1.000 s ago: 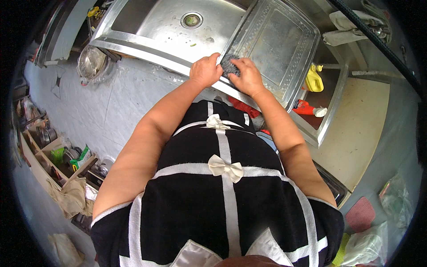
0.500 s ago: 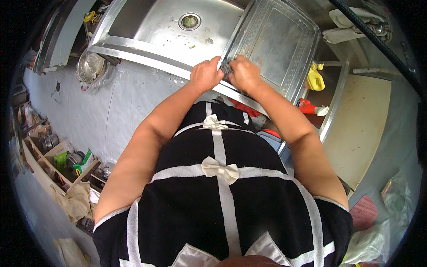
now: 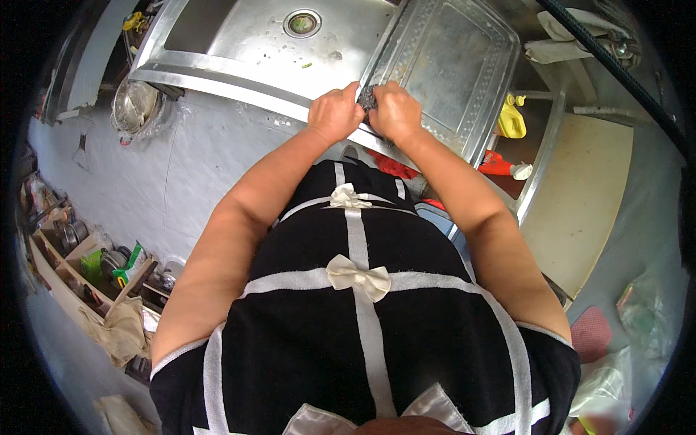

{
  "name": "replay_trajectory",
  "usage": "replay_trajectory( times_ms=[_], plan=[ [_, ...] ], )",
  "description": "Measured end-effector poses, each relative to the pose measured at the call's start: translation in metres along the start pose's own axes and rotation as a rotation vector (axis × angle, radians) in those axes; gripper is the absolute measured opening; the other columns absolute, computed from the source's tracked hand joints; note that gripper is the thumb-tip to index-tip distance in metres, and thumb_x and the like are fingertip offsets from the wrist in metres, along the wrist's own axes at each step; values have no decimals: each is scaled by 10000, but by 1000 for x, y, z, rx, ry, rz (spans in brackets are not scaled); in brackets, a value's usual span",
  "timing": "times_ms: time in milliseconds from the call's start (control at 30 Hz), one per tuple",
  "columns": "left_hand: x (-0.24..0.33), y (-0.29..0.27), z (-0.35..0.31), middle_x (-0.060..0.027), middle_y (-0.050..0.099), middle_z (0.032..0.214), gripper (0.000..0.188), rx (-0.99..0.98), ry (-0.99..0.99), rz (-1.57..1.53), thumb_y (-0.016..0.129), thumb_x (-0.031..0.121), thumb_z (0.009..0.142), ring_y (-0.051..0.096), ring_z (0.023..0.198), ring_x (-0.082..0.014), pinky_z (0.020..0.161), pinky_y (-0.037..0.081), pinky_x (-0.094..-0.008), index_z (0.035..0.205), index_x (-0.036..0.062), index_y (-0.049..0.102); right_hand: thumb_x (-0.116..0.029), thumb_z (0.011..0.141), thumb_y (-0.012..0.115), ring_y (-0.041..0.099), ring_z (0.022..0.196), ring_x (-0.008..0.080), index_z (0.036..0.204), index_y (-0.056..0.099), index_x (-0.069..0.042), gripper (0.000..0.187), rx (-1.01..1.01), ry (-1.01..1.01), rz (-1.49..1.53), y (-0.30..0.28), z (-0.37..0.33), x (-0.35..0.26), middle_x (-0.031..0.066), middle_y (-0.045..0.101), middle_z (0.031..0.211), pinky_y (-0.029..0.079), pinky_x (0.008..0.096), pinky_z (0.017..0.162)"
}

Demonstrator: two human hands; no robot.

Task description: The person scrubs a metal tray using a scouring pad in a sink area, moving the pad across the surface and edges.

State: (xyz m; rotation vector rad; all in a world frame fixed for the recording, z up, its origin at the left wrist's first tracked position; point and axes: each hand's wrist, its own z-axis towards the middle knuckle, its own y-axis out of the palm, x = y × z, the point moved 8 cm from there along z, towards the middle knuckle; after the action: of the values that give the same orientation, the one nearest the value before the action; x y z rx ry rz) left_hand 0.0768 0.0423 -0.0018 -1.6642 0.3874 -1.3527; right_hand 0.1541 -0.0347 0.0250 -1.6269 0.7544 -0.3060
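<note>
A large rectangular metal tray (image 3: 448, 81) with rounded corners lies over the right part of the stainless steel sink (image 3: 254, 61). My left hand (image 3: 335, 114) is closed on the tray's near left corner, its thumb side toward the rim. Right beside it, my right hand (image 3: 397, 113) presses a dark grey steel wool scourer (image 3: 368, 98) against the tray along that left edge. The scourer shows between the two hands; its right part is hidden under my right fingers.
The sink's drain (image 3: 301, 24) lies far left of the tray. Right of the tray are a yellow bottle (image 3: 512, 119) and a red bottle (image 3: 495, 164), beside a pale board (image 3: 580, 206). A strainer (image 3: 135, 109) hangs at the left. A dark hose (image 3: 612, 69) crosses the upper right.
My right hand has moved slightly up along the tray's left edge with the scourer. The left hand stays at the corner. The whole view has shifted a little.
</note>
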Motion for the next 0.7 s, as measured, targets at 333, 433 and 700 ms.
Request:
replay_trajectory(
  times_ms=[333,433,700],
  plan=[
    [-3,1,-1,-217,636,806,462,-32,-7,-43,575,196,762,630,758,-373,721,504,-470,1197,48,529,-202,688,660,610,938,326,917,659,-91,254,-22,74,-27,1,2,-4,137,603,1001,510,417,784],
    [-3,1,-1,-220,639,832,464,-56,-29,-77,566,198,766,629,793,-373,743,498,-473,1202,47,528,-182,683,648,609,924,323,922,652,-86,258,13,89,-7,-1,3,-5,138,599,1001,507,423,768],
    [-8,1,11,-200,657,902,451,-83,-118,-107,561,200,762,640,820,-356,742,502,-466,1187,49,546,-166,676,651,612,902,314,906,670,-87,244,141,218,-44,-5,16,2,138,591,965,513,407,747]
  ],
)
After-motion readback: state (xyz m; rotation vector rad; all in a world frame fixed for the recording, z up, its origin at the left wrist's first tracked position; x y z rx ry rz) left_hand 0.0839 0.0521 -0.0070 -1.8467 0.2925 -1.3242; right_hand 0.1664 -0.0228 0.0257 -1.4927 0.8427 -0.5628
